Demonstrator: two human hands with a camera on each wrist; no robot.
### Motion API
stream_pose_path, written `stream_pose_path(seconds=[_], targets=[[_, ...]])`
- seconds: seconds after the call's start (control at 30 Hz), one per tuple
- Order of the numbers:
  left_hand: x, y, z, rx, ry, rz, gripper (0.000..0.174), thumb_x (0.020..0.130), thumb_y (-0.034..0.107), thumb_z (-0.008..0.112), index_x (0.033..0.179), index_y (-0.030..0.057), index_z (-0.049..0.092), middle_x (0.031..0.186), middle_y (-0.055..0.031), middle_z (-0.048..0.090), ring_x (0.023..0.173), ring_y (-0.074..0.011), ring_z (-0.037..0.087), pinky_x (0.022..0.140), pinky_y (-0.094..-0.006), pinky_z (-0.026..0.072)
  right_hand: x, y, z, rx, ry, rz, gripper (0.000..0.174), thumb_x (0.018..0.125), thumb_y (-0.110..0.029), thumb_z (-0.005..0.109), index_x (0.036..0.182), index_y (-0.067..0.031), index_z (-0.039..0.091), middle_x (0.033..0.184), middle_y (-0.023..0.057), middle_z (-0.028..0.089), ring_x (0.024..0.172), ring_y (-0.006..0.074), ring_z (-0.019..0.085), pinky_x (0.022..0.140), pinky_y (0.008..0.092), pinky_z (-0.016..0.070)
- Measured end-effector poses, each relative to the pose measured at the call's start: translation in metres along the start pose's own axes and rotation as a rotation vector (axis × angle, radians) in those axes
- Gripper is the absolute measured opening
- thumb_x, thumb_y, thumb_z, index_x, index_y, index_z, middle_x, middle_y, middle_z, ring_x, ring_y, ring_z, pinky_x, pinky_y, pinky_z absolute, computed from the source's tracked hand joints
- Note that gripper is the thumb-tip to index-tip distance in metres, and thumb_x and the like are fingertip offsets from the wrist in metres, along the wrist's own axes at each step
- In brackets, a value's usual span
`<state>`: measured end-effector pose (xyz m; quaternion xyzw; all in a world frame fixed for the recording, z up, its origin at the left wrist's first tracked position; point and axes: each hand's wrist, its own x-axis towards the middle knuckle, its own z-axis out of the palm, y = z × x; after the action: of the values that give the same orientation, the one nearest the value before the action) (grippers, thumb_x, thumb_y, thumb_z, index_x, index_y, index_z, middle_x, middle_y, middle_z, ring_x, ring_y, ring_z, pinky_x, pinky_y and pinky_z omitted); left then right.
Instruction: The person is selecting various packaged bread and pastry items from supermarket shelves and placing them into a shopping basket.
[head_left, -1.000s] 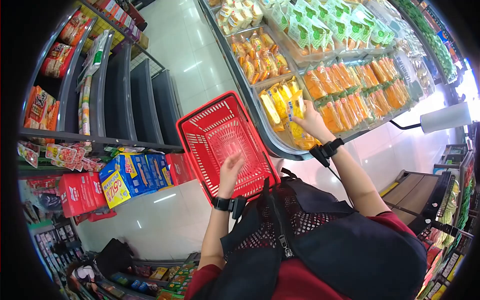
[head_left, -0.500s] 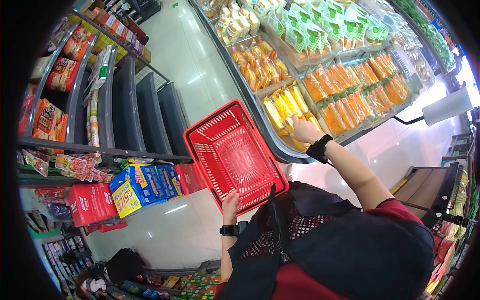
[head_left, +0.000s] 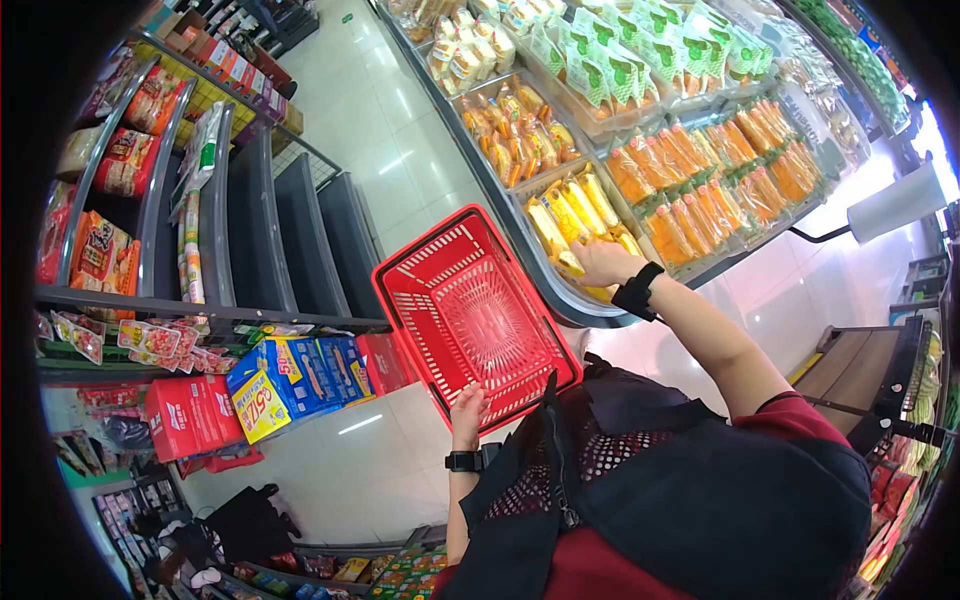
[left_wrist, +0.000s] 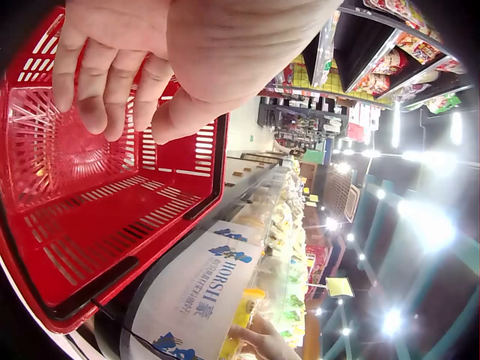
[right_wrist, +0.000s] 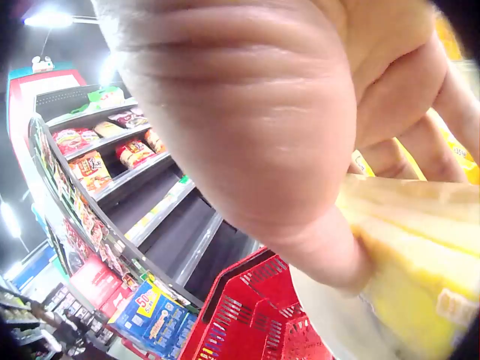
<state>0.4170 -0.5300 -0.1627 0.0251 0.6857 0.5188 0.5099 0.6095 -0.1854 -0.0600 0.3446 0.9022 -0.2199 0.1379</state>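
My right hand (head_left: 606,264) is over a counter bin of yellow-wrapped bread packs (head_left: 580,208). Its thumb and fingers pinch a yellow bread pack (right_wrist: 424,289), its clear and yellow wrapper showing beside the thumb in the right wrist view. In the head view the hand hides most of that pack. My left hand (head_left: 467,412) is at the near rim of a red shopping basket (head_left: 413,300), fingers relaxed and holding nothing. Seen from the left wrist, these fingers (left_wrist: 94,105) hang loosely before the basket's inside, where no goods show.
Orange bread packs (head_left: 680,230) and filled buns (head_left: 520,130) fill neighbouring bins. Left of the basket stand dark shelves (head_left: 255,220), with blue boxes (head_left: 310,375) and a red box (head_left: 195,415) below. A plastic bag roll (head_left: 895,205) sticks out at the counter's right end.
A second ago my right hand held a yellow pack raised over the bin; now it is lower among the packs. My left hand has drawn back from over the basket to its near rim.
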Motion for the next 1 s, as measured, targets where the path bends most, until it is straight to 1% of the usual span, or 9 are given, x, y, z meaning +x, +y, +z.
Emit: stream_pose_path(seconds=[0.23, 0.3, 0.4, 0.57, 0.7, 0.8, 0.83, 0.9, 1.0], targets=[[0.006, -0.015, -0.009, 0.000, -0.014, -0.021, 0.031, 0.087, 0.020, 0.060, 0.114, 0.0054, 0.056, 0.097, -0.0036, 0.063, 0.082, -0.0111, 0.058, 0.071, -0.0245, 0.0492, 0.033, 0.008, 0.024, -0.013, -0.163, 0.024, 0.053, 0.073, -0.029, 0.067, 0.111, 0.0014, 0.046, 0.090, 0.0254, 0.062, 0.087, 0.0368, 0.062, 0.074, 0.0440, 0.0503], [0.006, -0.018, -0.011, 0.007, -0.013, -0.032, 0.030, 0.087, 0.021, 0.060, 0.113, 0.0068, 0.056, 0.099, -0.0036, 0.063, 0.083, -0.0106, 0.058, 0.073, -0.0254, 0.0486, 0.034, 0.008, 0.034, 0.038, 0.011, 0.107, 0.040, 0.076, -0.023, 0.058, 0.104, 0.0052, 0.050, 0.092, 0.0246, 0.063, 0.084, 0.0373, 0.063, 0.071, 0.0453, 0.0511], [0.011, -0.023, -0.014, 0.015, -0.012, -0.043, 0.029, 0.088, 0.022, 0.059, 0.113, 0.0083, 0.055, 0.100, -0.0033, 0.063, 0.084, -0.0100, 0.057, 0.074, -0.0262, 0.0480, 0.028, -0.006, 0.034, 0.029, 0.072, 0.158, 0.038, 0.077, -0.022, 0.055, 0.103, 0.0054, 0.050, 0.088, 0.0248, 0.063, 0.083, 0.0367, 0.064, 0.070, 0.0442, 0.0515], [0.013, -0.030, -0.015, 0.000, -0.003, -0.063, 0.032, 0.087, 0.022, 0.060, 0.115, 0.0080, 0.054, 0.099, -0.0028, 0.062, 0.084, -0.0108, 0.057, 0.074, -0.0265, 0.0486, 0.003, -0.004, 0.018, 0.048, 0.062, 0.055, 0.043, 0.073, -0.024, 0.063, 0.103, 0.0055, 0.054, 0.087, 0.0228, 0.064, 0.081, 0.0337, 0.065, 0.070, 0.0419, 0.0524], [0.012, -0.035, -0.016, 0.015, 0.010, -0.085, 0.032, 0.087, 0.021, 0.060, 0.115, 0.0069, 0.055, 0.099, -0.0036, 0.062, 0.085, -0.0123, 0.058, 0.073, -0.0272, 0.0495, -0.009, 0.011, 0.020, -0.003, -0.012, 0.117, 0.040, 0.067, -0.029, 0.073, 0.087, 0.0030, 0.062, 0.087, 0.0203, 0.065, 0.085, 0.0321, 0.064, 0.075, 0.0405, 0.0510], [0.017, -0.037, -0.015, 0.017, -0.001, -0.092, 0.032, 0.087, 0.021, 0.060, 0.115, 0.0066, 0.055, 0.099, -0.0039, 0.062, 0.084, -0.0124, 0.058, 0.073, -0.0276, 0.0498, -0.007, 0.014, 0.034, -0.049, 0.013, 0.068, 0.036, 0.061, -0.019, 0.077, 0.086, 0.0015, 0.061, 0.084, 0.0202, 0.065, 0.083, 0.0328, 0.064, 0.073, 0.0391, 0.0517], [0.019, -0.036, -0.015, 0.016, -0.006, -0.088, 0.032, 0.086, 0.020, 0.060, 0.115, 0.0066, 0.055, 0.099, -0.0039, 0.062, 0.084, -0.0123, 0.058, 0.072, -0.0276, 0.0499, -0.006, 0.015, 0.040, -0.049, 0.013, 0.072, 0.036, 0.061, -0.019, 0.077, 0.086, 0.0015, 0.061, 0.084, 0.0202, 0.065, 0.083, 0.0328, 0.064, 0.073, 0.0391, 0.0517], [0.023, -0.035, -0.013, 0.052, -0.011, -0.062, 0.031, 0.086, 0.020, 0.060, 0.114, 0.0064, 0.055, 0.098, -0.0038, 0.062, 0.084, -0.0119, 0.058, 0.071, -0.0266, 0.0495, -0.004, 0.017, 0.053, -0.010, 0.091, 0.037, 0.018, 0.071, -0.005, 0.058, 0.087, 0.0024, 0.061, 0.082, 0.0221, 0.064, 0.079, 0.0340, 0.065, 0.068, 0.0410, 0.0529], [0.025, -0.033, -0.019, 0.107, 0.047, 0.046, 0.029, 0.086, 0.017, 0.060, 0.112, 0.0059, 0.056, 0.096, -0.0027, 0.062, 0.080, -0.0094, 0.057, 0.067, -0.0230, 0.0475, -0.017, 0.010, 0.044, 0.009, 0.062, 0.077, 0.028, 0.070, -0.018, 0.066, 0.088, 0.0013, 0.059, 0.080, 0.0225, 0.064, 0.079, 0.0344, 0.064, 0.069, 0.0413, 0.0519]])
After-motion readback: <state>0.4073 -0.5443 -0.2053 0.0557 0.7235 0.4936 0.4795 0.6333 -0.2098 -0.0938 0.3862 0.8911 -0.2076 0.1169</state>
